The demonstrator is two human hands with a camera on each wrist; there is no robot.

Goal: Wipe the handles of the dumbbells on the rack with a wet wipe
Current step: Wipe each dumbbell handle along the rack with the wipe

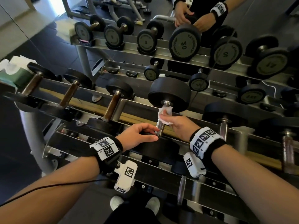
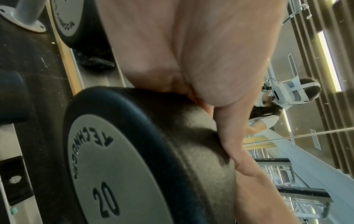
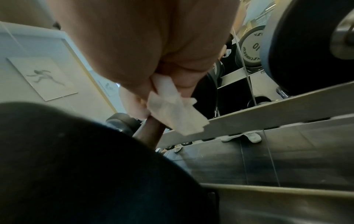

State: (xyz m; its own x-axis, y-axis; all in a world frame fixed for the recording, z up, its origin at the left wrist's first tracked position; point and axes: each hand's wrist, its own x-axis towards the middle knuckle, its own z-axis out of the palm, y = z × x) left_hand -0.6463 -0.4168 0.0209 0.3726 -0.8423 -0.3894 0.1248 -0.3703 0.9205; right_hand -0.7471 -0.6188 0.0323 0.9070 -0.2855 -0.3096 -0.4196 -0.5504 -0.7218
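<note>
A black 20 kg dumbbell lies across the top tier of the rack, its steel handle pointing away from me. My right hand grips a white wet wipe wrapped over the upper part of that handle, just below the far head. In the right wrist view the wipe hangs from my fingers against the handle. My left hand rests on the near head, fingertips by the handle's base. The left wrist view shows the palm lying over that head.
Dumbbells with brown, rusty handles sit to the left, a steel-handled one to the right. A green pack of wipes stands at the rack's left end. A mirror behind reflects the rack. Lower tiers hold more dumbbells.
</note>
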